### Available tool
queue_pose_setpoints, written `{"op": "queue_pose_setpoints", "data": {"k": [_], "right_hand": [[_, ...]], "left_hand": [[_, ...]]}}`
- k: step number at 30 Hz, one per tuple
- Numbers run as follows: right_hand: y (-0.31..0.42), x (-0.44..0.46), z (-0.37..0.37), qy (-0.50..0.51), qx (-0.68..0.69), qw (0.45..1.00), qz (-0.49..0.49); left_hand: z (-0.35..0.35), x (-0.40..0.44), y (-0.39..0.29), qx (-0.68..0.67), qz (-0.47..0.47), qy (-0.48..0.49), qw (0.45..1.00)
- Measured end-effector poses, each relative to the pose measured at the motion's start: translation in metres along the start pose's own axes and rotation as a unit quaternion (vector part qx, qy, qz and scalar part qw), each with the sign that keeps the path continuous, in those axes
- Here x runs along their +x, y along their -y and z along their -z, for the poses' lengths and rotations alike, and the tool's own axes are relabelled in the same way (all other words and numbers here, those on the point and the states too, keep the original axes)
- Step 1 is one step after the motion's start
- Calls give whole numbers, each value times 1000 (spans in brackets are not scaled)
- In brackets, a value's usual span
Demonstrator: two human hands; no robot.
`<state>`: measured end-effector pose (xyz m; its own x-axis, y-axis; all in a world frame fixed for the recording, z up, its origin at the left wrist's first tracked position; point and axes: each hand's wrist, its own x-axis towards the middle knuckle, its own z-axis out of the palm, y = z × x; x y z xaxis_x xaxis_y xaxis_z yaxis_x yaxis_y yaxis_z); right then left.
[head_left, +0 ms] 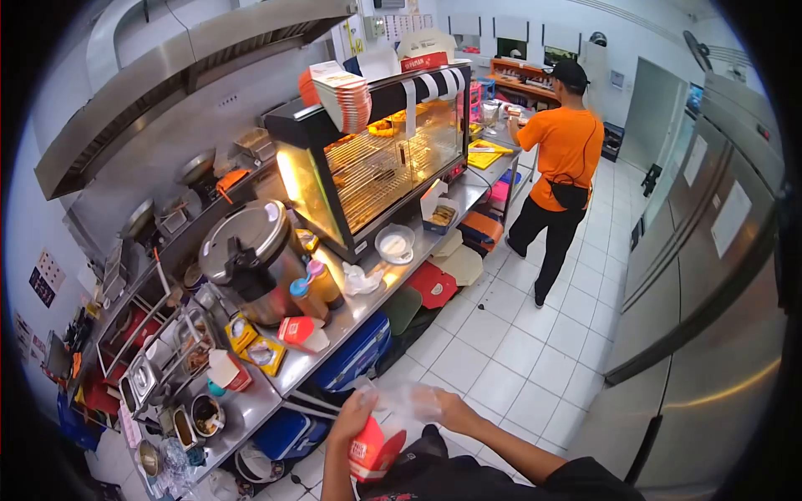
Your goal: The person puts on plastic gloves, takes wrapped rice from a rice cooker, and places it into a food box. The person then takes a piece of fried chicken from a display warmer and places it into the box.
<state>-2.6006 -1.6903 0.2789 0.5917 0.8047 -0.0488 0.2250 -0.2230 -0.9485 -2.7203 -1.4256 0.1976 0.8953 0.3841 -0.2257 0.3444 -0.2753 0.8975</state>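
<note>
My left hand [357,411] is closed at the upper edge of a red and white takeaway box [373,451], held low in front of my body. Crumpled clear plastic [408,401] stretches from beside the left fingertips to my right hand [454,411]. The right fingers are closed on this plastic and partly veiled by it; whether it is a bag or a glove I cannot tell. On the steel counter [338,351] ahead lies another red takeaway box [303,332], near squeeze bottles [307,296] and a large lidded steel cooker [246,255].
A lit glass food warmer [376,167] carries stacked boxes [341,96] on top. Blue containers [355,355] sit under the counter. A person in an orange shirt [561,150] stands farther along it. Steel refrigerators [693,250] line the right, beside the tiled floor [510,359].
</note>
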Motion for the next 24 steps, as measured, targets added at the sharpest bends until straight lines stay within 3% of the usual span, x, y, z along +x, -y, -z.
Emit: {"op": "queue_pose_setpoints", "data": {"k": [1, 4, 5, 6, 8, 9, 11, 12, 15, 19, 22, 24], "right_hand": [[-49, 27, 18, -33, 35, 997, 67], [-103, 87, 99, -54, 313, 940, -122], [-100, 101, 126, -66, 560, 819, -101], [-114, 117, 155, -52, 649, 753, -90], [-159, 146, 215, -21, 800, 596, -70], [-179, 165, 243, -42, 824, 562, -60], [-214, 205, 300, -59, 771, 632, -51], [-225, 233, 331, -63, 743, 665, -40], [-245, 312, 418, -21, 737, 675, 16], [-253, 401, 518, -25, 615, 788, -11], [-261, 449, 565, -16, 644, 763, -56], [-271, 468, 580, 5, 624, 777, -82]], "left_hand": [[-7, 20, -59, 19, -13, -33, 999], [-39, 103, -151, -7, 32, -60, 998], [-56, 136, -159, -33, -5, -65, 997], [-73, 164, -178, -30, -4, -58, 998], [-116, 230, -177, 22, -96, 14, 995], [-133, 260, -204, 94, -85, 75, 989], [-176, 322, -240, 176, -87, 149, 969], [-198, 361, -252, 193, -86, 128, 969], [-263, 447, -289, 237, -84, 63, 966], [-319, 555, -328, 254, -111, -48, 959], [-341, 610, -349, 249, -108, -103, 957], [-348, 634, -372, 243, -106, -125, 956]]}}
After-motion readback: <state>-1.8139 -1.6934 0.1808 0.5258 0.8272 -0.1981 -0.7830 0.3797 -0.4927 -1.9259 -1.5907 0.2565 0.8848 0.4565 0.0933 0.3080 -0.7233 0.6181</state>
